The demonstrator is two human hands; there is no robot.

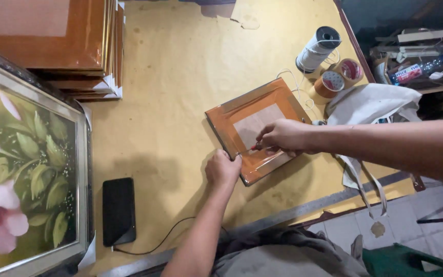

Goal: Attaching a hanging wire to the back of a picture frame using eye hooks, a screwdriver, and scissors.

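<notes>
A small picture frame point(242, 110) lies face down on the yellow table point(175, 72), its back sealed with brown tape. My left hand point(222, 169) is closed against the frame's near left edge. My right hand point(283, 136) rests on the frame's back and grips a small screwdriver point(247, 150) with a red handle. The metal tip points left toward the edge by my left hand.
A stack of brown frames point(57, 41) sits at the back left. A large framed flower painting point(21, 169) fills the left side. A black phone point(118, 210) with a cable lies near the front edge. A white string spool point(318, 48), two tape rolls point(339, 77) and a white cloth bag point(370, 105) lie right.
</notes>
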